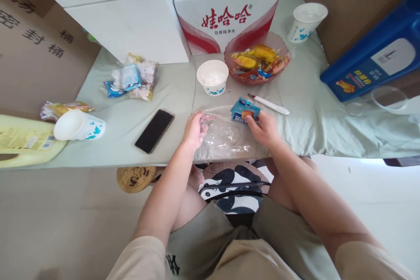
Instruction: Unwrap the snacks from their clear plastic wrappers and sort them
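Observation:
My right hand point(265, 127) is closed on a small blue snack packet point(243, 108), thumb across its lower right corner. A clear plastic bag point(226, 133) lies at the table's front edge, below the packet. My left hand point(195, 130) grips the upper left edge of that bag with its fingers curled. Just beyond the packet rests a white-handled knife point(271, 105) with a dark tip. Behind the bag stands a paper bowl point(212, 78), and to its right a pink glass bowl point(256, 79) holds several wrapped snacks.
A black phone point(155, 131) lies left of my left hand. Farther left are a heap of wrapped snacks point(133, 78), a tipped paper cup point(78, 126) and a yellow jug point(26, 142). At right are another paper cup point(306, 22) and a large blue bottle point(370, 52). White boxes point(131, 26) line the back.

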`<action>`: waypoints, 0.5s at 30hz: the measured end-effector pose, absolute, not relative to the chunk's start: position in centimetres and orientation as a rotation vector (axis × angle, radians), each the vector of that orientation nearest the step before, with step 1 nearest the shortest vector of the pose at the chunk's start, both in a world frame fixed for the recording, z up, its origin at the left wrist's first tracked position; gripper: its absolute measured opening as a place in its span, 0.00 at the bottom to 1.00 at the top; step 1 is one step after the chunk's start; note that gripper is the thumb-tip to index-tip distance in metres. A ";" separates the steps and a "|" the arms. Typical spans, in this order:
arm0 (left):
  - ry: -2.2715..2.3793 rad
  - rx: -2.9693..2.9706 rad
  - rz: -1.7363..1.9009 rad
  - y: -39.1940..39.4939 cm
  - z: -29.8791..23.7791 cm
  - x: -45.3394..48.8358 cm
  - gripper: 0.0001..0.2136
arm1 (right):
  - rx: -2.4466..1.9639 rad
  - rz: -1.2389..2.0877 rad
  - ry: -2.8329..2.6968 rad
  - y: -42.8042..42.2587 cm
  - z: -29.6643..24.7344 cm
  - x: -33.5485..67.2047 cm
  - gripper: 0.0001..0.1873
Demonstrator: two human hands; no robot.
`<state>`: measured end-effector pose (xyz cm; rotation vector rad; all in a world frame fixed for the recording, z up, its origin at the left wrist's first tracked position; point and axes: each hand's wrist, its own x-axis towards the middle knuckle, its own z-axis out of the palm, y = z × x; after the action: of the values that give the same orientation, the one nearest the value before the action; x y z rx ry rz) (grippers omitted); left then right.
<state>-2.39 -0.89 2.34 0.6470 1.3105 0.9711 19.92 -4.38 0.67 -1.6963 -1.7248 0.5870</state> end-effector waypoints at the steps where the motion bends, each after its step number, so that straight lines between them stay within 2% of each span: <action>1: 1.338 0.665 0.983 -0.9 2.2 -2.4 0.11 | -1.692 0.558 -1.691 -4.7 0.8 20.2 0.18; 5: 1.370 0.764 1.019 -1.0 2.3 -2.3 0.08 | -1.575 0.365 -1.536 -5.8 1.8 22.1 0.18; 8: 1.364 0.804 1.024 -1.0 2.5 -2.3 0.07 | -1.653 0.145 -1.512 -4.5 3.8 24.3 0.20; 12: 1.328 0.816 1.002 -0.7 2.7 -2.4 0.07 | -1.798 -0.080 -1.701 0.9 7.6 27.0 0.24; 15: 1.320 0.812 0.996 -0.6 3.0 -2.6 0.07 | -1.768 -0.138 -1.979 5.6 9.6 27.6 0.22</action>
<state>-2.61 -0.59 2.97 0.8116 1.3204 0.9962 27.61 5.58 9.64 -1.7679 -1.9791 -0.1377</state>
